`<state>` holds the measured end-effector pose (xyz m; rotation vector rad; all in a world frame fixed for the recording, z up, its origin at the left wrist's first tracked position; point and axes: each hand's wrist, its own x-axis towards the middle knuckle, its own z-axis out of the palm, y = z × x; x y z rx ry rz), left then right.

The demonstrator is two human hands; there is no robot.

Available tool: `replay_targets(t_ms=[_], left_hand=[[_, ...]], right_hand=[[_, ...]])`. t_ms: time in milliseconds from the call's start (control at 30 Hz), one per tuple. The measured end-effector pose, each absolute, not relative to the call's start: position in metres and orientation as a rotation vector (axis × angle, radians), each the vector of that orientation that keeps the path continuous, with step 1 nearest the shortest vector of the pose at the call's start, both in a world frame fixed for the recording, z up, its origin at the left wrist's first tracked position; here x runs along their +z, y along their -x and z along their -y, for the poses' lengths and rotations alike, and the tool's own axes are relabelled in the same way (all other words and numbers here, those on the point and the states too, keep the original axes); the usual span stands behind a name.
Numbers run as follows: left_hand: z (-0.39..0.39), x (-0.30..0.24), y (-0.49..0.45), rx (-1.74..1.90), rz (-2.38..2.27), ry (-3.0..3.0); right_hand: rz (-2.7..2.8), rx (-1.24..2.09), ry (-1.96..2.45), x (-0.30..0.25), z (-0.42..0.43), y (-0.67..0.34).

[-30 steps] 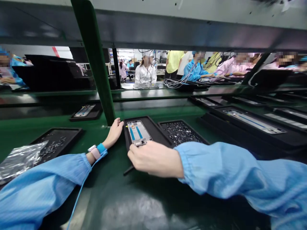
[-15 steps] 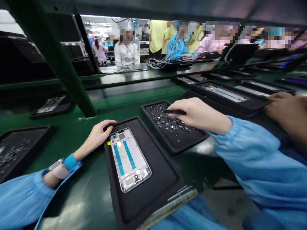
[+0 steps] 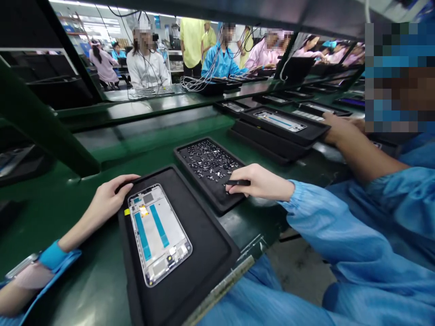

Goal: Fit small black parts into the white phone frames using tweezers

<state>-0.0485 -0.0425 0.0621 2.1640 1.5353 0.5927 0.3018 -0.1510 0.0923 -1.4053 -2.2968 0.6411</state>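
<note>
At the far left, a silver-edged watch on a pale pink strap (image 3: pixel 22 268) circles the wrist beside a soft, bright blue wristband (image 3: pixel 53 253). Above, a thick, smooth, dark green post (image 3: pixel 50 122) slants down to the glossy green worktop (image 3: pixel 88 276), whose surface throws back streaks of light. The bare left hand (image 3: pixel 110 197) rests at the far left corner of a large, matt black, round-cornered tray (image 3: pixel 200 249), thumb and fingers apart, touching its rim. On the left half of that tray lies a thin, silver-grey, rectangular phone frame (image 3: pixel 154 240), its corners rounded, its border shiny, with two flat blue strips lengthwise and a small yellow tab at its left edge.

Just beyond, to the right, a smaller black tray with a raised, rounded rim (image 3: pixel 204 192) bears a loose scatter of tiny, glinting black-and-silver parts (image 3: pixel 205 158). Over its right side, the bare right hand (image 3: pixel 260 181) has its fingers closed on a slim, dark, stick-like tool (image 3: pixel 239 182); whether its tip touches a part is too small to tell. A crinkled light blue cloth sleeve (image 3: pixel 326 222) gathers at that wrist. Farther right, a co-worker's hand (image 3: pixel 335 129) is at stacked black trays (image 3: pixel 265 140), the top one bearing another silvery frame (image 3: pixel 280 121).
</note>
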Motion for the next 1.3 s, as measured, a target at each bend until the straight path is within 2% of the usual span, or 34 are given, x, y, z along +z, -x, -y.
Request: replay_targets(t_ms=[233,433,533,700,800,900,1033,1100,1200,1300], left_hand=[[0.049,0.067,0.046,0.626,-1.482,-2.238],[0.054,0.073,0.038,0.642,-1.503,-2.24],[0.053,0.072,0.037,0.66,-1.474,-2.231],[0.053,0.069,0.038,0.703,-1.395,-2.235],[0.053,0.067,0.037,0.707,-1.391,-2.251],[0.05,0.064,0.037,0.696,-1.395,-2.278],[0.042,0.058,0.041,0.695,-1.349,-2.312],[0.04,0.056,0.043,0.688,-1.353,-2.301],[0.039,0.057,0.045,0.677,-1.379,-2.29],[0.042,0.06,0.044,0.692,-1.394,-2.289]], right_hand=[[2.376,0.452,1.48,0.099,0.152,-0.293],[2.362,0.425,1.612,0.104,0.153,-0.287],[2.371,0.538,1.711,0.107,0.146,-0.287],[2.35,0.936,1.823,0.114,0.132,-0.288],[2.317,0.988,1.833,0.115,0.13,-0.289],[2.323,0.835,1.8,0.11,0.136,-0.292],[2.451,0.361,1.702,0.098,0.15,-0.298],[2.476,0.241,1.651,0.095,0.155,-0.3],[2.482,0.259,1.595,0.097,0.157,-0.3],[2.479,0.416,1.557,0.103,0.154,-0.3]])
